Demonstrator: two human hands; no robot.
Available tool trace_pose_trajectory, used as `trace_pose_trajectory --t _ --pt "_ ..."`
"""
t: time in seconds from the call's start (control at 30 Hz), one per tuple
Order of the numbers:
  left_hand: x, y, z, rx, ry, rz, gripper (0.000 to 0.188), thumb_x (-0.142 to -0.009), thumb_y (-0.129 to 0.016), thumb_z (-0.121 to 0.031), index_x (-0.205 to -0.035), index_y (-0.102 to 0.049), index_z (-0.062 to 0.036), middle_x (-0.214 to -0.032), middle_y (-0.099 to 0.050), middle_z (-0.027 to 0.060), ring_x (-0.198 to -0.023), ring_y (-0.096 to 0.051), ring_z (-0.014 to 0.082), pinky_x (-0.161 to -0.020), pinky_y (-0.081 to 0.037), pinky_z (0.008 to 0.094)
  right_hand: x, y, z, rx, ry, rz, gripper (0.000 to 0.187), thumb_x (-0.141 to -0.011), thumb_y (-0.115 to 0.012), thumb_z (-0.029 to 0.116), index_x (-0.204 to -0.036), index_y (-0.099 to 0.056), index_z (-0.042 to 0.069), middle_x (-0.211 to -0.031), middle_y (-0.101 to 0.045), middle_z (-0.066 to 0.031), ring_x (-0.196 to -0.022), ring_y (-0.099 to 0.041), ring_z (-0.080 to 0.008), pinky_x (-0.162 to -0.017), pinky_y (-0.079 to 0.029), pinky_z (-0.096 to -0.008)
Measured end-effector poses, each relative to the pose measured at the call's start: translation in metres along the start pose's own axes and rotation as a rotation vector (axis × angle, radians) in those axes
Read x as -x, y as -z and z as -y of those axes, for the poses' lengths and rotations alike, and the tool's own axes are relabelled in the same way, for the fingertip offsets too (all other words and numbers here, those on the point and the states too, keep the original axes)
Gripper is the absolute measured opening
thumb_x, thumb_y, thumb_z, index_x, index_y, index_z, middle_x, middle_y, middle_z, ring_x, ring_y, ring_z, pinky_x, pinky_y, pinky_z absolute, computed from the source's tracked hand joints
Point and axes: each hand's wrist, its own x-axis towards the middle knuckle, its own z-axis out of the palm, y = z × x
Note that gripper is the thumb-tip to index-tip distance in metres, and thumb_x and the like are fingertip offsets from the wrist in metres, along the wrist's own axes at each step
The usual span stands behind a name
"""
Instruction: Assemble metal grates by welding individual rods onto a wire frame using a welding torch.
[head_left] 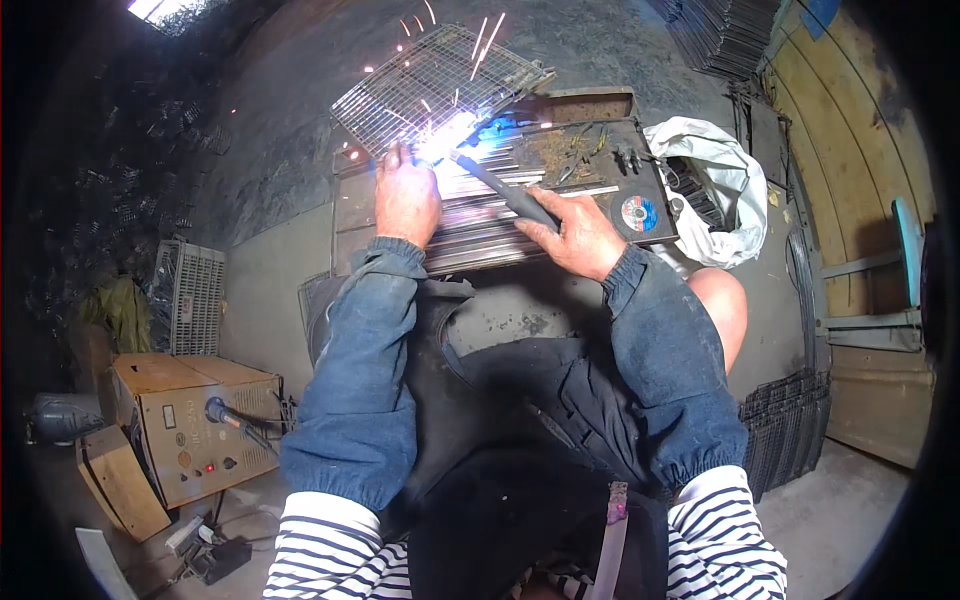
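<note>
My right hand [588,235] is wrapped round the dark handle of a welding torch [500,187]. The torch tip points up and left into a bright white-blue arc, and sparks fly up from it. Beside the arc, my left hand [408,203] has its fingers closed at the near corner of a wire mesh panel [420,75]. Glare hides the exact spot where fingers and panel meet. Below both hands, several thin metal rods [480,222] lie side by side across a metal work table [352,215].
On the table's right sit a cutting disc [639,213] and small metal pieces [630,158]. A white sack [745,185] stands beyond its right edge. At lower left is a welding machine [200,425]; stacked mesh panels [785,430] stand at right.
</note>
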Motion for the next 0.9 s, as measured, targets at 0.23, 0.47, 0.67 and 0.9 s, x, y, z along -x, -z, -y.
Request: trace_pose_trajectory --t 0.23,0.47,0.67,0.9 --pt "0.000 0.004 -0.003 0.007 0.015 0.038 0.039 -0.083 -0.055 -0.006 -0.118 -0.066 0.0092 -0.142 -0.054 0.0267 -0.137 -0.046 0.0420 -0.113 -0.039 0.0539 0.000 0.001 0.001 -0.012 0.033 -0.019 0.046 -0.092 -0.071 0.027 -0.125 -0.062 -0.004 -0.095 -0.071 -0.0263 -0.088 -0.071 -0.0416 -0.079 -0.055 -0.0424" --pt "-0.003 -0.007 -0.004 -0.007 0.050 -0.089 0.041 -0.086 -0.053 -0.005 -0.123 -0.063 0.0077 -0.134 -0.059 0.0263 -0.131 -0.052 0.0400 -0.107 -0.043 0.0503 0.002 0.002 -0.001 -0.021 0.021 -0.060 0.046 -0.091 -0.073 0.025 -0.124 -0.063 -0.005 -0.093 -0.070 -0.0257 -0.086 -0.071 -0.0398 -0.077 -0.055 -0.0401" --pt "-0.031 0.048 -0.034 0.512 0.031 0.145 0.060 -0.076 -0.077 -0.025 -0.126 -0.062 0.0063 -0.129 -0.063 0.0257 -0.130 -0.053 0.0395 -0.110 -0.042 0.0464 0.022 0.029 -0.016 -0.033 -0.001 -0.254 0.042 -0.091 -0.073 0.024 -0.122 -0.064 -0.003 -0.091 -0.072 -0.0237 -0.083 -0.074 -0.0349 -0.075 -0.056 -0.0378" --pt "-0.038 0.003 -0.039 0.087 -0.138 -0.058 0.055 -0.085 -0.055 -0.008 -0.138 -0.053 0.0074 -0.138 -0.058 0.0215 -0.135 -0.049 0.0343 -0.113 -0.038 0.0472 0.033 0.048 -0.017 0.059 -0.101 -0.251 0.048 -0.092 -0.073 0.026 -0.124 -0.063 -0.008 -0.096 -0.073 -0.0248 -0.088 -0.074 -0.0299 -0.079 -0.055 -0.0357"
